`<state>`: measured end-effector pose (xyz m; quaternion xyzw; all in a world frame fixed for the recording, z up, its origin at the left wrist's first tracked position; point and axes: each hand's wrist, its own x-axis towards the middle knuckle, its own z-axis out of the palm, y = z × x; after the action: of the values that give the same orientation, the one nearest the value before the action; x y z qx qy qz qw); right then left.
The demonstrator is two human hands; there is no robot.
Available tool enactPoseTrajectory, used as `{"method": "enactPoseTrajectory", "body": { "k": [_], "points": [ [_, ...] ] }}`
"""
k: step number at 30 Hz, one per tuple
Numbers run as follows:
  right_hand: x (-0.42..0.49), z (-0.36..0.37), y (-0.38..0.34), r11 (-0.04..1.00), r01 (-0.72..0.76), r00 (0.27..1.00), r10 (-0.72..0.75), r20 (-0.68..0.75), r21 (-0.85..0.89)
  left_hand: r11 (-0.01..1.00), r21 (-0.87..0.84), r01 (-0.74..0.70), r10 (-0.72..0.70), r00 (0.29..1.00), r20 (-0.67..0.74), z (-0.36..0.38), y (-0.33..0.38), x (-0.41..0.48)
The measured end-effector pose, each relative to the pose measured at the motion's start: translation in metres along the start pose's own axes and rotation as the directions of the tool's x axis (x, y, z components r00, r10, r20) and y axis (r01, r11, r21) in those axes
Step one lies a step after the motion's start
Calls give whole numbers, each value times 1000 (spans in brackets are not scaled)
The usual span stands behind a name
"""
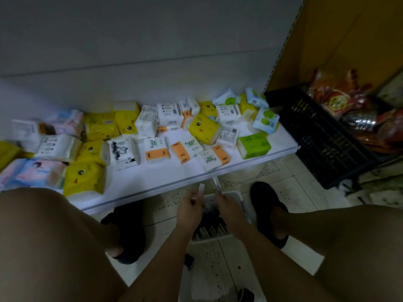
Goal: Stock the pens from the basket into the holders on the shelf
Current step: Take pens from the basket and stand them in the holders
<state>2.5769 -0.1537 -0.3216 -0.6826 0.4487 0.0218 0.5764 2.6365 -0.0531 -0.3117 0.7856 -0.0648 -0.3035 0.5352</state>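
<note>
Above the white basket on the floor, the left hand pinches a white pen and the right hand grips another pen. I see no holder beyond the basket, only tissue packs; I think a loosely held pen could fall between them.
</note>
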Motion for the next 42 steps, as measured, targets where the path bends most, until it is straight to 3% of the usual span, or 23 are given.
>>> {"method": "enactPoseTrajectory", "body": {
  "k": [5, 10, 15, 18, 24, 26, 29, 33, 38, 42],
  "points": [
    [-20, -13, -20, 973, 228, 972, -229, -48, -29, 997, -54, -51, 49, 998, -51, -6, 21, -5],
    [-37, -18, -41, 933, 244, 970, -233, -72, 264, 990, -7, -141, 139, 986, -96, -11, 39, -9],
    [-49, -23, -55, 935, 336, 937, -320, -137, 112, 962, -48, -270, 266, 961, -81, -15, 60, -16],
    [-55, -25, -60, 907, 411, 900, -388, -198, 95, 938, -161, -306, 301, 952, -53, -19, 72, -20],
    [-67, -37, -85, 802, 506, 862, -450, -234, 318, 914, -240, -328, 339, 941, 9, -29, 106, -29],
    [-71, -46, -100, 762, 564, 825, -504, -254, 318, 894, -207, -397, 407, 914, 7, -35, 124, -32],
    [-78, -61, -128, 744, 645, 756, -586, -292, 176, 866, -96, -491, 493, 870, -7, -46, 155, -36],
    [-96, -85, -171, 663, 748, 609, -707, -360, -35, 795, -37, -606, 604, 795, -56, -64, 201, -45],
    [-122, -107, -226, 600, 798, 557, -769, -313, -56, 713, 26, -701, 701, 713, -1, -82, 266, -65],
    [-141, -125, -268, 492, 870, 465, -838, -286, -27, 605, 62, -794, 797, 603, -41, -98, 312, -82]
  ]
}}
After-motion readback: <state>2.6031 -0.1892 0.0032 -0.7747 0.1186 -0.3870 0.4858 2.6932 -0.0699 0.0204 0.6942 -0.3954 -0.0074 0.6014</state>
